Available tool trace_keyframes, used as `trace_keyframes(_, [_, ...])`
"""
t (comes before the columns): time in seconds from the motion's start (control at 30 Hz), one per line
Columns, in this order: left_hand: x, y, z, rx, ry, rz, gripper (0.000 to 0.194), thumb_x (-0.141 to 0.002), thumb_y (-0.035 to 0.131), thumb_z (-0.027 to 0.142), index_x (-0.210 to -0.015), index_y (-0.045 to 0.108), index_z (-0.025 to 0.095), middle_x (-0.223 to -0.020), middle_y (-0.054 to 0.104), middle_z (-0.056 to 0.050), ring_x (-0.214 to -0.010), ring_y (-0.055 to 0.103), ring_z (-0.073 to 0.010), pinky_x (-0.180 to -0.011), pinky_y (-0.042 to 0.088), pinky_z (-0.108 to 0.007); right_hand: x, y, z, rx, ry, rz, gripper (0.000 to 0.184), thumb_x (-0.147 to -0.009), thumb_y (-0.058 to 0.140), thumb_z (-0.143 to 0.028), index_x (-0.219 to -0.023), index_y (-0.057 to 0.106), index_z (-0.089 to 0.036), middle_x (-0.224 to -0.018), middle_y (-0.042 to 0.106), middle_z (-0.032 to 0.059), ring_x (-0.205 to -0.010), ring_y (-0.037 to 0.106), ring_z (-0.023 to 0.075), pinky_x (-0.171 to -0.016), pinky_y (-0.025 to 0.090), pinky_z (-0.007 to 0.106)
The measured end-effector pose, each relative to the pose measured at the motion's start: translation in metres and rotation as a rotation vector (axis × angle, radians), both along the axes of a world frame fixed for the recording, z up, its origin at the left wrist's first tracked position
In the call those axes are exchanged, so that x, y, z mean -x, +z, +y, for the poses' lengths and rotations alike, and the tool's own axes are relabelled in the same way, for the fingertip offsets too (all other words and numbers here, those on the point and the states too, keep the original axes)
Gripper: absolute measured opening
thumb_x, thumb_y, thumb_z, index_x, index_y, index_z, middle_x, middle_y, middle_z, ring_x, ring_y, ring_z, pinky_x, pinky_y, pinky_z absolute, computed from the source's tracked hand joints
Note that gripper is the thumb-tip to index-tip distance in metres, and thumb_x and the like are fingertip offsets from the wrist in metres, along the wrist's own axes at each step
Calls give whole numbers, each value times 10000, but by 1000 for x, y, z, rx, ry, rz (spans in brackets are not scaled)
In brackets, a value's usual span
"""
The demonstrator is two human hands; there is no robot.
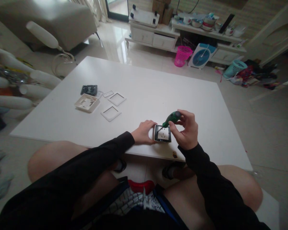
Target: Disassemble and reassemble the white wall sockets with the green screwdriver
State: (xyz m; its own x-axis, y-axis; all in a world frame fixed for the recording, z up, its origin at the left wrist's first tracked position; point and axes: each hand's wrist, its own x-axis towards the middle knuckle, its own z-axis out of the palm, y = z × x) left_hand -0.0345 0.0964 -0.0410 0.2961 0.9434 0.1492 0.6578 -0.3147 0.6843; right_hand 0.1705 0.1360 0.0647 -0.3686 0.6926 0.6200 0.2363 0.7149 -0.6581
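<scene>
While the smooth, white, rectangular table spreads beneath, 2 hands meet near its close edge: the left hand curls thumb and fingers around the left side of a socket box, and the right hand pinches a screwdriver, thumb and fingers narrow on its handle. Farther off to the left lie a cream, hard-walled open box with pale pieces inside, a dark grey module and 2 thin, flat frames with square windows. The socket box, squarish, black-bordered and pale-faced, sits between the hands, left of the right fingers. The screwdriver's long axis slants down leftward from its rounded green-and-black handle; the slim shaft ends at the border's upper-left part. Smallest is a brownish cluster by the table edge.
</scene>
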Motion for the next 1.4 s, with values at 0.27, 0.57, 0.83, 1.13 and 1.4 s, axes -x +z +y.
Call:
trace_keyframes(0.27, [1,-2,0,-10,-3,-30,810,-668,866,592,-1326,561,229,-1246,641,-109,-1140,580,-337,-971,443,-482,6,12,1,-168,-5,-75,413,-873,764,-244,-1254,621,-317,-950,675,17,-806,686,188,-627,684,334])
trace_keyframes(0.57, [0,1,0,-5,4,-12,764,-650,862,556,-1287,595,231,-1196,650,-97,-1129,583,-333,-968,451,-467,1,5,1,198,171,75,401,-945,691,-233,-1288,493,-297,-1172,764,66,-1058,773,234,-813,687,403])
trace_keyframes(0.83, [1,2,0,1,-9,-21,802,-661,873,554,-1320,559,224,-1235,639,-105,-1161,573,-339,-989,450,-487,1,1,5,7,-30,81,454,-813,819,-238,-1204,602,-313,-1123,641,37,-962,694,210,-649,667,355])
trace_keyframes(1.13, [0,-1,-1,-15,6,-11,799,-653,872,578,-1300,558,230,-1222,640,-98,-1139,578,-331,-1002,443,-483,0,2,-2,66,88,112,419,-919,658,-154,-1305,591,-304,-1215,697,67,-1062,738,239,-796,661,404])
trace_keyframes(1.4, [0,0,0,-9,2,-3,778,-657,874,543,-1316,559,276,-1216,632,-76,-1138,572,-328,-975,446,-476,-1,-5,7,-78,-38,146,465,-773,868,-189,-1180,671,-297,-1056,649,27,-857,709,193,-657,616,349])
